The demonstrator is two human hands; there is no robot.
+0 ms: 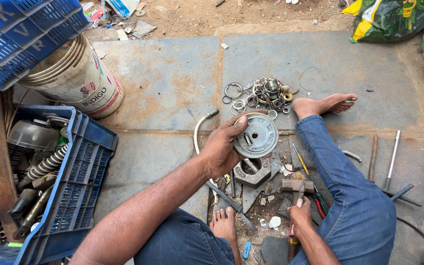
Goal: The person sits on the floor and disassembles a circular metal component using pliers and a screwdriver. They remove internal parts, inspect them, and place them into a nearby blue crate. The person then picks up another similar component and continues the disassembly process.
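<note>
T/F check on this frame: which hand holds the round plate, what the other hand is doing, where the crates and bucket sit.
1. The left hand holds a round grey metal plate. True.
2. The right hand is empty and lifted. False: it is low by the ground, gripping a red-handled tool.
3. The pile of rings lies beside a bare foot. True.
4. The blue crate of parts sits on the person's right. False: on the left.
5. The white bucket stands upright. False: it is tipped over.
</note>
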